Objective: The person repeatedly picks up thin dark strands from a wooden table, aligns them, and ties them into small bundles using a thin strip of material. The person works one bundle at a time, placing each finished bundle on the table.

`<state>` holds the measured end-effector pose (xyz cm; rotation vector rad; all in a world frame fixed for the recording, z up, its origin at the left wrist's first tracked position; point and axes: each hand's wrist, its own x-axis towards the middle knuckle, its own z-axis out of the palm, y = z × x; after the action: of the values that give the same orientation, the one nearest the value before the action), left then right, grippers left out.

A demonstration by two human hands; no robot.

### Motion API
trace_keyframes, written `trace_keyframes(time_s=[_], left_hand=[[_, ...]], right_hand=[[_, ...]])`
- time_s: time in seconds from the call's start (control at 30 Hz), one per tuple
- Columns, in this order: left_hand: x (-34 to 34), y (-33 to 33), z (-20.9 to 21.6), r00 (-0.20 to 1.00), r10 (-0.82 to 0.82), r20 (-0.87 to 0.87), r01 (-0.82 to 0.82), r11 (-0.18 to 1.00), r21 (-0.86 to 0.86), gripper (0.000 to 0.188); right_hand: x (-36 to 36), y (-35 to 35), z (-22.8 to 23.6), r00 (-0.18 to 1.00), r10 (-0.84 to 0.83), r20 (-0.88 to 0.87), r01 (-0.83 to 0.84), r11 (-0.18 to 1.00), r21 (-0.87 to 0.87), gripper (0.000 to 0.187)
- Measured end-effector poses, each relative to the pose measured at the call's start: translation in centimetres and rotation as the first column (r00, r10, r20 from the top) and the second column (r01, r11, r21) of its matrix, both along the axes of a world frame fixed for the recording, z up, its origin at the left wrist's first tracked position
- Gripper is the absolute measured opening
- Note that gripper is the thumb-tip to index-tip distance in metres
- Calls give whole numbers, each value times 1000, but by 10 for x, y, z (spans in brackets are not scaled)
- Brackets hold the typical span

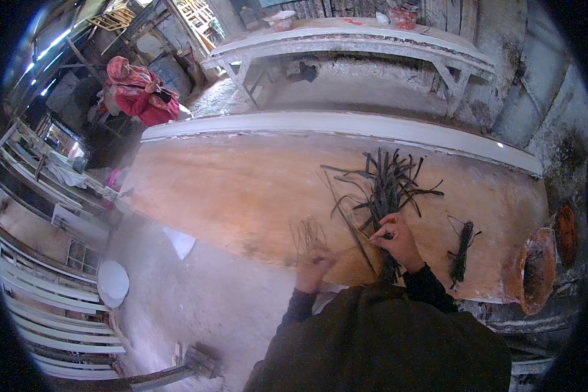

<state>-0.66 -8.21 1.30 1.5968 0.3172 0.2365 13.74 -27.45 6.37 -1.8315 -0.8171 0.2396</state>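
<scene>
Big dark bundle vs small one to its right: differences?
The large bundle is longer and thicker than the small bundle. The large one's far ends fan out; the small one is compact. Right hand covers part of the large one; the small one lies untouched. Both: dark, on the tabletop.

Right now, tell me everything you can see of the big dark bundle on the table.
The bundle is of long, thin, near-black strips; their material is unclear. It lies on the brownish tabletop, running inward from the near edge, far ends splayed and some curling sideways. The right hand covers part of its nearer half, apparently touching it.
</scene>
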Motion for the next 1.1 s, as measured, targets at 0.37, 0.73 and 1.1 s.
trace_keyframes(time_s=[0.37,0.73,1.1], left_hand=[[6,6,18,898,431,84,-439,886,146,6],[-2,-31,15,991,-131,-26,134,973,190,10],[-12,-53,26,900,-435,34,390,768,-508,12]], right_hand=[[-36,23,60,631,619,-467,-638,757,141,18],[-16,28,14,997,-77,-25,76,997,-22,14],[-11,39,-20,980,-163,116,162,987,16,13]])
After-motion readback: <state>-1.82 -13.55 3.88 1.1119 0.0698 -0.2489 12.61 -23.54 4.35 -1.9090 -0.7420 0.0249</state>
